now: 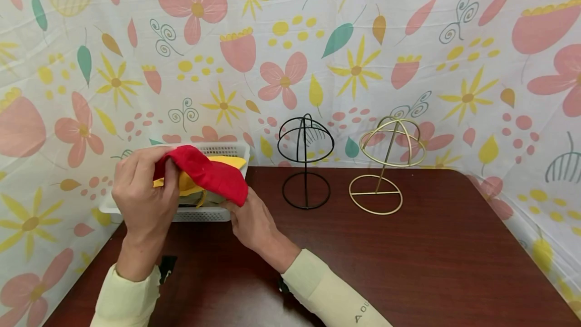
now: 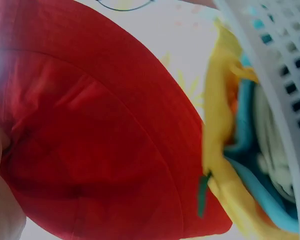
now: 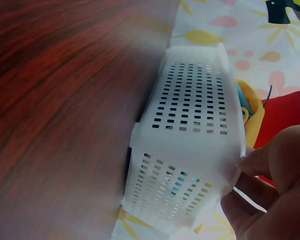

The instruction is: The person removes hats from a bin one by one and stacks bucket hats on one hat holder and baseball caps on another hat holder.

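My left hand (image 1: 147,188) grips a red cloth hat (image 1: 204,170) by its edge, lifted above a white perforated basket (image 1: 201,216). Its seamed crown and wide brim fill much of the left wrist view. Yellow cloth (image 1: 229,161) shows beneath and behind the hat. At the basket's front right corner, my right hand (image 1: 254,223) pinches the rim, its fingertips partly hidden by the red brim in the head view. Inside the basket, the left wrist view shows yellow cloth (image 2: 217,115) with a green tag, blue cloth (image 2: 262,182) and pale cloth (image 2: 275,145).
To the basket's right stand a black wire hat stand (image 1: 305,165) and a gold wire hat stand (image 1: 381,170). All rest on a dark reddish-brown table (image 1: 408,266). A flower-printed cloth (image 1: 290,29) hangs behind and beside it.
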### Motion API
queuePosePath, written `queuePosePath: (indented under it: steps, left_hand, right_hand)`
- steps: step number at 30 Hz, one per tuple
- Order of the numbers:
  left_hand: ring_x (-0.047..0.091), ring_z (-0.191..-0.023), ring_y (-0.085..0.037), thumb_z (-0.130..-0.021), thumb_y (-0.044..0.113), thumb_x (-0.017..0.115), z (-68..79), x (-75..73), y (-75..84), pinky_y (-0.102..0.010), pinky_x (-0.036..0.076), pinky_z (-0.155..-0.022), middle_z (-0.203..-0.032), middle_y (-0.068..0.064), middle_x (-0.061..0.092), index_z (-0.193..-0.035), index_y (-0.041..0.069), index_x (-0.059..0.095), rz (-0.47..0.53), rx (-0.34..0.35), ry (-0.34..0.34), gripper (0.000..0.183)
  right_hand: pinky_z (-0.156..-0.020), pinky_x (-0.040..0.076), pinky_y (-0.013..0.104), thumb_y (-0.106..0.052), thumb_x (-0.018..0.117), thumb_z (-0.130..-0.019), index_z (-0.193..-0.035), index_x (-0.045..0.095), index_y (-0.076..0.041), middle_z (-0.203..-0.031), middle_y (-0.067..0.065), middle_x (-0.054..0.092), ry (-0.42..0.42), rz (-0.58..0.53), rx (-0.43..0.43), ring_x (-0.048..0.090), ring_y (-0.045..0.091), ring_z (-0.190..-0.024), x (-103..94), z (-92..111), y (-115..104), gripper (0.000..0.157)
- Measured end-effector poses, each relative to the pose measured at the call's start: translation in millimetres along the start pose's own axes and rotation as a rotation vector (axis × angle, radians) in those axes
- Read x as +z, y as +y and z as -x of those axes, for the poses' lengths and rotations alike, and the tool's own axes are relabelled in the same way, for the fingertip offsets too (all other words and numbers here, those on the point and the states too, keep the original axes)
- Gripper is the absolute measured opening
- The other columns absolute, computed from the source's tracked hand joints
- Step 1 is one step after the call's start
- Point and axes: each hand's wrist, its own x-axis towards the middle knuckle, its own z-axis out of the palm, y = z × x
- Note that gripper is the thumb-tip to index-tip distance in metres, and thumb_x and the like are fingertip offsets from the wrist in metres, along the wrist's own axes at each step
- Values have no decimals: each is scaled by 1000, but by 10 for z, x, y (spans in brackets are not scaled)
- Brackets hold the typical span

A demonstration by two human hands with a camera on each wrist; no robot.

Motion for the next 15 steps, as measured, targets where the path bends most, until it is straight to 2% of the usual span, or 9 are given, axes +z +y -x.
queuePosePath:
  steps: [3, 4, 6, 9, 11, 13, 15]
  left_hand:
    - [68, -91, -44, -96, 8, 73, -33, 1, 81, -18, 43, -95, -99, -22, 76, -100, -4, 74, 32, -3, 16, 13]
    - [68, -91, -44, -97, 11, 72, -42, 4, 107, -17, 44, -96, -99, -22, 75, -100, -4, 74, 45, -2, 19, 15]
    - [68, -90, -43, -99, 16, 71, -54, 13, 161, -15, 45, -97, -98, -22, 75, -99, -4, 74, 72, 1, 25, 20]
    - [69, -91, -42, -100, 21, 71, -66, 30, 231, -16, 48, -99, -99, -22, 74, -100, -5, 74, 113, -1, 30, 25]
    - [69, -92, -42, -99, 20, 72, -69, 39, 275, -17, 50, -99, -99, -22, 74, -100, -5, 74, 140, -8, 36, 25]
    - [70, -92, -41, -98, 18, 73, -73, 49, 310, -18, 51, -99, -99, -22, 75, -101, -5, 74, 167, -12, 45, 24]
    - [71, -91, -40, -97, 17, 74, -75, 58, 341, -20, 53, -98, -99, -21, 75, -100, -6, 73, 197, -13, 57, 23]
  right_hand:
    - [-101, 49, 23, -16, 74, -98, -113, 73, -14, -111, -6, 65, -20, 37, 45, 58, 11, -114, -8, 1, -17, 16]
    - [-103, 47, 24, -18, 74, -98, -114, 69, -12, -111, -6, 64, -32, 58, 64, 58, 11, -113, -11, 0, -22, 18]
    - [-107, 45, 28, -26, 73, -98, -116, 62, -11, -110, -7, 64, -81, 173, 75, 59, 10, -113, -24, 5, -33, 25]
    - [-109, 45, 29, -30, 75, -97, -125, 59, -8, -120, -5, 64, -122, 188, 78, 58, 13, -119, -37, 19, -28, 39]
    - [-106, 49, 28, -27, 77, -97, -124, 60, -7, -118, -3, 65, -108, 101, 67, 60, 14, -118, -36, 45, -5, 38]
    - [-101, 52, 26, -17, 78, -96, -123, 60, -4, -114, 1, 66, -34, -148, 68, 62, 16, -114, -9, 77, 36, 34]
    - [-93, 55, 23, -5, 76, -95, -113, 61, -2, -101, 3, 67, 56, -398, 34, 65, 17, -103, 23, 116, 75, 24]
